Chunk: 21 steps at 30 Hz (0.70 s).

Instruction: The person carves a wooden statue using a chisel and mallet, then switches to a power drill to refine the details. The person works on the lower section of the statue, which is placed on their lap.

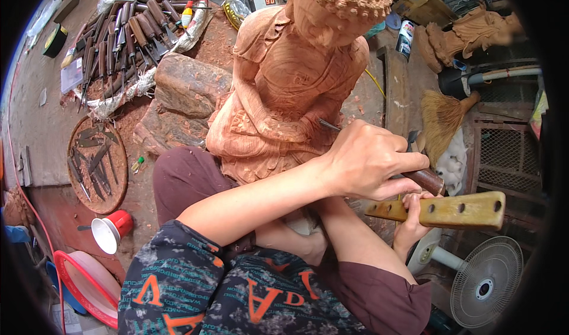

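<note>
Sitting upright, a carved wooden Buddha statue (pixel 275 80) is resting just beyond the left hand (pixel 368 160), which is gripping a wooden-handled chisel (pixel 424 179); farther right, the right hand (pixel 413 219) is clutching a yellowish bar (pixel 447 214) with dark holes.

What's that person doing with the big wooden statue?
The person has a carved statue right in front of them. Their left hand grips a brown-handled carving tool, its metal tip by the statue's forearm. Their right hand holds a yellowish bar with holes. More tools lie piled at the left.
</note>
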Each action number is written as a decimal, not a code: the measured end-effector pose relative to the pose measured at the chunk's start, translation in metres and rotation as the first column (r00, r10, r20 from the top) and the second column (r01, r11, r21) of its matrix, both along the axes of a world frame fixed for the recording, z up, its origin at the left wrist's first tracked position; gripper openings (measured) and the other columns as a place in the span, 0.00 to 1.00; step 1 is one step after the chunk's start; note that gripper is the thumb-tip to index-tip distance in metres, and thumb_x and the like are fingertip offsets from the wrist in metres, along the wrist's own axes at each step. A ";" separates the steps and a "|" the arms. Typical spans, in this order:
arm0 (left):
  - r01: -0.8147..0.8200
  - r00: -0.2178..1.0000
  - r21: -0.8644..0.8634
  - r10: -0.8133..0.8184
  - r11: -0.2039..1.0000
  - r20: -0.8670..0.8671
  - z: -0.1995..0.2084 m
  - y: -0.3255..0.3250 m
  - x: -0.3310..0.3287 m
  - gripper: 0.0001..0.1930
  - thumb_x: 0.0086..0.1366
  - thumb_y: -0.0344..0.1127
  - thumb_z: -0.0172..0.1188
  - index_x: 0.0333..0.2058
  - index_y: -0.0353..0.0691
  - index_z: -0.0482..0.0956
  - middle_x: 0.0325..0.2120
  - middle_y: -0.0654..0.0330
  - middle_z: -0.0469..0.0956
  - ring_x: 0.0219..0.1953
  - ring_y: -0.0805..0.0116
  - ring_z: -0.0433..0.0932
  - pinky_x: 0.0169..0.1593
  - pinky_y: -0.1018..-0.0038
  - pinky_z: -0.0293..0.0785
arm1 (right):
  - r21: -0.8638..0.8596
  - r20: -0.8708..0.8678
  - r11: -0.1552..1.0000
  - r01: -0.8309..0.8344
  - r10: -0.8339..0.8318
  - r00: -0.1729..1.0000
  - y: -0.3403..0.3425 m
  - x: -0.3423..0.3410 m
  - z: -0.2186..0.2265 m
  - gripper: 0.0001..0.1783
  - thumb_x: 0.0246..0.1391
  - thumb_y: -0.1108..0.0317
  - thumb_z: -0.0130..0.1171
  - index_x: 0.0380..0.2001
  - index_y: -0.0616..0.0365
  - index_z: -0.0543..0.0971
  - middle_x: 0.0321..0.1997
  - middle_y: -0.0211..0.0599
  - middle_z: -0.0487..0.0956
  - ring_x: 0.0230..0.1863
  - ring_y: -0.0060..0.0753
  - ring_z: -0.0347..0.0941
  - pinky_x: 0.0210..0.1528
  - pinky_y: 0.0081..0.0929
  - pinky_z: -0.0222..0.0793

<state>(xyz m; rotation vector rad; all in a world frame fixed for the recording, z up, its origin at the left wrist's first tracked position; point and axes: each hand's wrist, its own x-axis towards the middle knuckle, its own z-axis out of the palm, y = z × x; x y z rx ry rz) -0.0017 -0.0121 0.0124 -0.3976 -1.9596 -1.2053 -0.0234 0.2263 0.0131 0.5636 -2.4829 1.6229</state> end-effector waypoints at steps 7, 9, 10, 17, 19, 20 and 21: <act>0.018 1.000 0.015 -0.018 1.000 -0.016 0.000 0.002 0.003 0.16 0.51 0.49 0.65 0.36 0.50 0.80 0.14 0.64 0.65 0.16 0.64 0.72 0.17 0.68 0.65 | 0.034 0.057 0.995 0.089 -0.090 0.994 -0.002 0.004 0.012 0.15 0.54 0.74 0.56 0.44 0.64 0.70 0.43 0.38 0.71 0.42 0.31 0.69 0.49 0.31 0.64; 0.010 1.000 0.015 -0.010 1.000 -0.011 -0.001 0.003 0.001 0.16 0.51 0.49 0.65 0.36 0.50 0.80 0.14 0.64 0.65 0.16 0.64 0.72 0.17 0.67 0.65 | 0.195 -0.036 0.976 0.100 -0.094 0.995 0.003 0.001 0.004 0.16 0.53 0.74 0.56 0.45 0.64 0.69 0.43 0.38 0.72 0.42 0.31 0.69 0.48 0.30 0.65; 0.009 1.000 0.013 -0.009 1.000 -0.011 0.000 0.004 0.000 0.16 0.51 0.49 0.65 0.36 0.50 0.80 0.14 0.64 0.65 0.16 0.64 0.72 0.17 0.67 0.65 | 0.273 -0.083 0.955 0.115 -0.096 0.992 0.005 0.001 0.003 0.16 0.53 0.74 0.56 0.46 0.64 0.69 0.42 0.38 0.72 0.42 0.31 0.69 0.48 0.30 0.65; -0.001 1.000 0.032 0.002 0.999 -0.016 0.000 -0.001 0.001 0.16 0.50 0.49 0.65 0.37 0.50 0.80 0.14 0.64 0.65 0.17 0.64 0.72 0.18 0.68 0.65 | 0.086 -0.049 0.986 0.141 -0.137 0.989 -0.015 0.005 0.010 0.08 0.53 0.76 0.56 0.34 0.62 0.68 0.28 0.32 0.69 0.29 0.22 0.67 0.34 0.22 0.63; -0.001 1.000 0.064 0.003 0.998 -0.031 0.000 -0.002 0.002 0.17 0.50 0.49 0.66 0.37 0.50 0.80 0.14 0.64 0.66 0.17 0.64 0.72 0.18 0.69 0.65 | 0.376 -0.250 0.916 0.136 -0.041 0.967 -0.016 0.007 0.010 0.08 0.53 0.77 0.55 0.36 0.62 0.68 0.29 0.31 0.69 0.32 0.22 0.66 0.37 0.22 0.64; -0.007 0.999 0.080 0.011 0.997 -0.039 0.000 -0.002 0.002 0.17 0.50 0.49 0.66 0.37 0.50 0.80 0.14 0.64 0.66 0.17 0.64 0.72 0.18 0.69 0.65 | 0.360 -0.256 0.928 0.100 -0.004 0.967 -0.020 0.008 0.008 0.10 0.52 0.78 0.55 0.38 0.62 0.68 0.31 0.31 0.69 0.34 0.23 0.67 0.41 0.23 0.64; -0.014 0.999 0.095 0.018 0.995 -0.047 0.000 -0.002 0.002 0.17 0.50 0.49 0.66 0.38 0.50 0.80 0.14 0.64 0.66 0.17 0.64 0.72 0.18 0.69 0.66 | 0.312 -0.149 0.943 0.112 -0.067 0.986 -0.020 0.010 0.014 0.10 0.53 0.77 0.55 0.39 0.62 0.68 0.32 0.31 0.70 0.35 0.24 0.67 0.41 0.23 0.64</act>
